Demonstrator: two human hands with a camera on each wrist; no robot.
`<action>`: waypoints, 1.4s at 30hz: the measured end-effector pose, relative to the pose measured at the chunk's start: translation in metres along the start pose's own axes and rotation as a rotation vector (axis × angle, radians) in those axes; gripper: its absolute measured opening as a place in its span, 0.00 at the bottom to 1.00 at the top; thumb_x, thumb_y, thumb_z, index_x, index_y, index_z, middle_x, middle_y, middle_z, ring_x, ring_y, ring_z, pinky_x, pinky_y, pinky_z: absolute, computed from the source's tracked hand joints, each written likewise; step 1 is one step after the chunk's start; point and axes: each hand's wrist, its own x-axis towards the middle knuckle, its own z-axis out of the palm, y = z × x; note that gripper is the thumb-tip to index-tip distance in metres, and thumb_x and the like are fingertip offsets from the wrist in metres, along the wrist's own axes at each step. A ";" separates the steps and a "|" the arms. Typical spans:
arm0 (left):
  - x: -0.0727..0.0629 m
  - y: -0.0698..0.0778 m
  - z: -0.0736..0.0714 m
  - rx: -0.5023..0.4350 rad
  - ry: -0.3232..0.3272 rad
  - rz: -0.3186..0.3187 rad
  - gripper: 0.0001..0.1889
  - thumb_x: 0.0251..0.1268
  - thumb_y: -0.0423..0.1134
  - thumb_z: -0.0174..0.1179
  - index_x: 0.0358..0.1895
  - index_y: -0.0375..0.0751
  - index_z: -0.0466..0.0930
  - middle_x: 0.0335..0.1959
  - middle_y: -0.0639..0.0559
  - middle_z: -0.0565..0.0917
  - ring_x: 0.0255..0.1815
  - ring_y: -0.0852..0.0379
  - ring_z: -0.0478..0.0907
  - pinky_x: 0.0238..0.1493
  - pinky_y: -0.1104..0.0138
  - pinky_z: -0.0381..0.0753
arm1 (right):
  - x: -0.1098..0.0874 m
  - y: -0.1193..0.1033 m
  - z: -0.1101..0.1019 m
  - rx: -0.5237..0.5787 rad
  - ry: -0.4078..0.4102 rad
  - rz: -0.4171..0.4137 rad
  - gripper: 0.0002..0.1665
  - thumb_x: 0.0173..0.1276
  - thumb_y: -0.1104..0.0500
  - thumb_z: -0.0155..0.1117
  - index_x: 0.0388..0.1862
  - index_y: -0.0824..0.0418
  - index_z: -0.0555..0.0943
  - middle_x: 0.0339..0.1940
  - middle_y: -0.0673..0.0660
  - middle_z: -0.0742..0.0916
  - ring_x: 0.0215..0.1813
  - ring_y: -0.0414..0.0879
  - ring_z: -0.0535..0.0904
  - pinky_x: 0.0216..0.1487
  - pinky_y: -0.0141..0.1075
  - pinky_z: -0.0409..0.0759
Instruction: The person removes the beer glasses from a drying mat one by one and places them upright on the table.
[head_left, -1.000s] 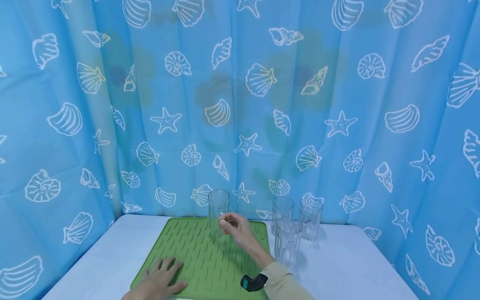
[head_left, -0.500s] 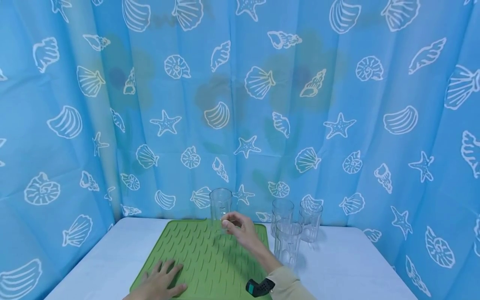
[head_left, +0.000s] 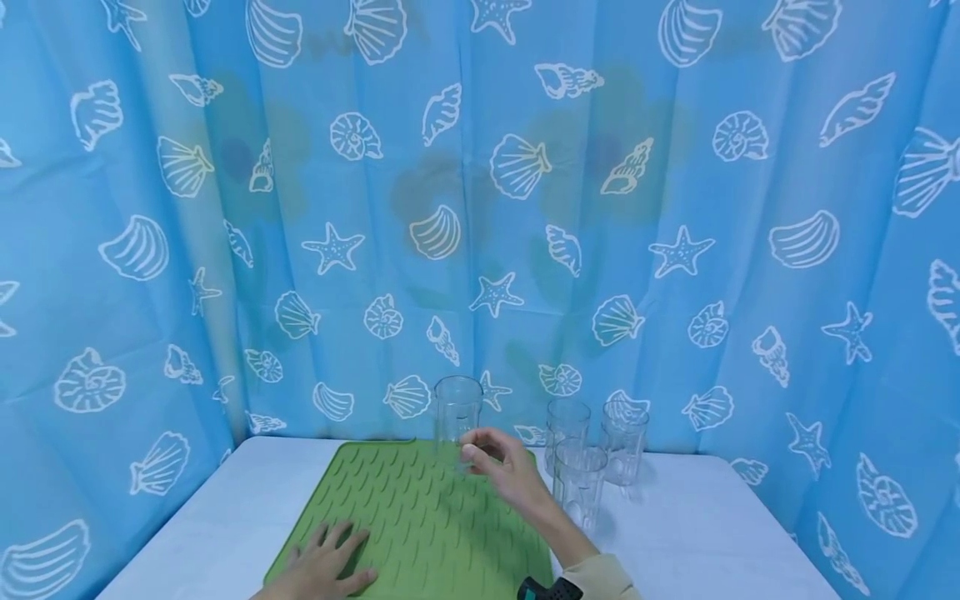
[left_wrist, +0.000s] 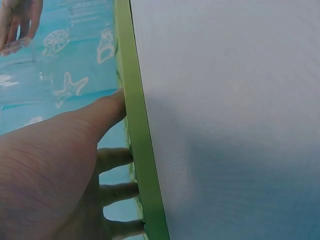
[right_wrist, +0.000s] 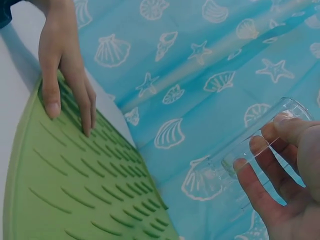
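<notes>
A clear drinking glass (head_left: 456, 408) stands upright in the grip of my right hand (head_left: 510, 475), over the far part of a green ridged mat (head_left: 405, 500). In the right wrist view, thumb and fingers curl round the side of this glass (right_wrist: 270, 132). My left hand (head_left: 318, 562) rests on the mat's near left part, its fingers spread. The left wrist view catches those fingers (left_wrist: 120, 192) at the mat's edge (left_wrist: 140, 135). Whether the glass touches the mat is hard to tell.
Several clear glasses make up the scene; three of them, including the front one (head_left: 579, 483), stand upright on the white table (head_left: 690, 533) right of the mat. A blue shell-patterned curtain (head_left: 480, 242) encloses the back and sides.
My right hand has carried the glass a little to the right across the far part of the mat. The left hand stays on the mat.
</notes>
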 end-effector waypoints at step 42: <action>-0.001 0.005 -0.001 0.021 0.003 0.010 0.36 0.63 0.65 0.57 0.67 0.43 0.71 0.69 0.34 0.68 0.70 0.21 0.57 0.63 0.22 0.52 | -0.041 -0.012 -0.021 0.379 0.211 0.079 0.16 0.75 0.54 0.58 0.52 0.65 0.74 0.44 0.50 0.83 0.48 0.40 0.82 0.58 0.44 0.86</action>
